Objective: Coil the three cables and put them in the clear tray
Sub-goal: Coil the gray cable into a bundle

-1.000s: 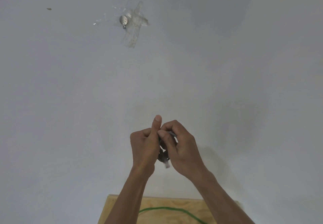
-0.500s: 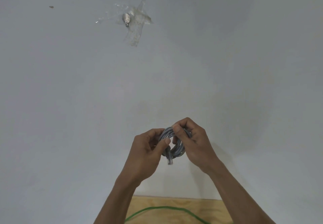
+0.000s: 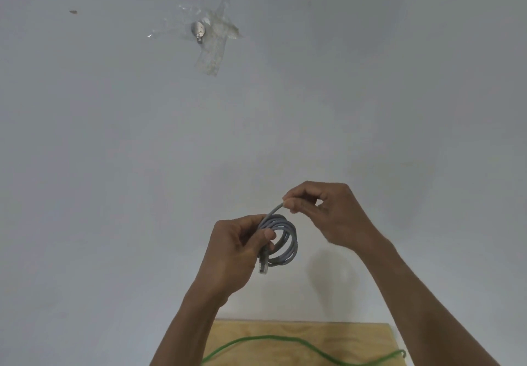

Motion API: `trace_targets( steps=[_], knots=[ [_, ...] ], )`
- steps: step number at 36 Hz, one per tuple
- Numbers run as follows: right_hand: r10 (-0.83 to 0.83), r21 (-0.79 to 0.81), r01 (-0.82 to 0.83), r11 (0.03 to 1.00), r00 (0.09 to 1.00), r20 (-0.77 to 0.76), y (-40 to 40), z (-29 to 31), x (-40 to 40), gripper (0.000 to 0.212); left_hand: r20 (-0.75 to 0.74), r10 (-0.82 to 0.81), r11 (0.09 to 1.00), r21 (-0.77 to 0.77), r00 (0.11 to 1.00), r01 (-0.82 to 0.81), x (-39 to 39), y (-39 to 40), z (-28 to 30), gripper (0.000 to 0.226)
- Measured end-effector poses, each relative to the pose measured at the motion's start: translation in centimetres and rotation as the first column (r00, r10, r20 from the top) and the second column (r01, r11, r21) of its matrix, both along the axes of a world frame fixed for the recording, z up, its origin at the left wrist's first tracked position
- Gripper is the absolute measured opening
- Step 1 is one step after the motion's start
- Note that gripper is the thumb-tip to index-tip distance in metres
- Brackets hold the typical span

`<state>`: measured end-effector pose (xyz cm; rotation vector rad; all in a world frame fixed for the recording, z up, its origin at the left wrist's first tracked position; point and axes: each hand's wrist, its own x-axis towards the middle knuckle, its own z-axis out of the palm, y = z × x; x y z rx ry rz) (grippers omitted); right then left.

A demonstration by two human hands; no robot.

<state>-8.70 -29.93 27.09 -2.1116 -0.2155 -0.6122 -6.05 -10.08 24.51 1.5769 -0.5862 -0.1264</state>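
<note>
From the head view, I judge I am finishing the coil of the grey cable [image 3: 281, 240], just below frame centre: my left hand [image 3: 233, 254] grips the loops, thumb across them, plug hanging beneath, while my right hand [image 3: 328, 211], up and right, pinches the free end; next I should wrap or tuck it. The green cable [image 3: 285, 340] lies uncoiled on the wooden board [image 3: 356, 337] at the bottom edge; no tray shows

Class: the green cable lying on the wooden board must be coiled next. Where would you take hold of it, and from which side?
Probably take the green cable at the crest of its arch, pinching from above. There it lies flat on the wooden board in full view, with bare board on both sides of it for fingertips. Its ends run out of view, so an end grip cannot be judged.
</note>
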Motion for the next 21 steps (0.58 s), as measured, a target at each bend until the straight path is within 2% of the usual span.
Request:
trace_targets(
  steps=[5, 9, 10, 12, 14, 16, 21],
  knots=[
    [-0.055, 0.009, 0.055, 0.998, 0.998, 0.026, -0.5, -0.9, 1.0, 0.009, 0.046, -0.002, 0.999, -0.047, 0.999, 0.005, -0.6, 0.0, 0.5, 0.026],
    [-0.134, -0.115, 0.142, 0.983, 0.988, 0.072, 0.1, -2.5, 1.7, 0.01, 0.075, 0.025, 0.996, -0.086, 0.997, -0.019, -1.1, -0.2, 0.9, 0.029],
    [-0.126, -0.084, 0.13, 0.988, 0.991, 0.052, 0.6, -2.9, 1.8, 0.01, 0.069, 0.025, 0.995, -0.099, 0.997, -0.018, -1.2, -0.3, 1.0, 0.028],
    [-0.09, 0.149, 0.091, 0.985, 0.996, -0.012, 1.6, -3.0, 1.8, 0.012, 0.054, 0.016, 0.993, -0.114, 0.998, -0.01, -1.3, -0.5, 1.1, 0.027],
    [-0.018, 0.353, 0.042, 0.934, 0.997, -0.071, 2.0, -3.2, 1.7, 0.013, 0.048, 0.008, 0.993, -0.115, 0.999, -0.003, -1.2, -0.5, 1.1, 0.025],
    [0.035, 0.421, 0.008, 0.907, 0.995, -0.093, 2.3, -3.1, 1.5, 0.005, 0.052, 0.029, 0.993, -0.115, 0.998, -0.023, -1.1, -0.5, 1.1, 0.024],
    [0.139, 0.624, -0.034, 0.781, 0.983, -0.12, 2.8, -2.7, 0.9, 0.011, 0.046, 0.133, 0.987, -0.096, 0.99, -0.128, -0.6, -0.3, 1.3, 0.026]
  ],
)
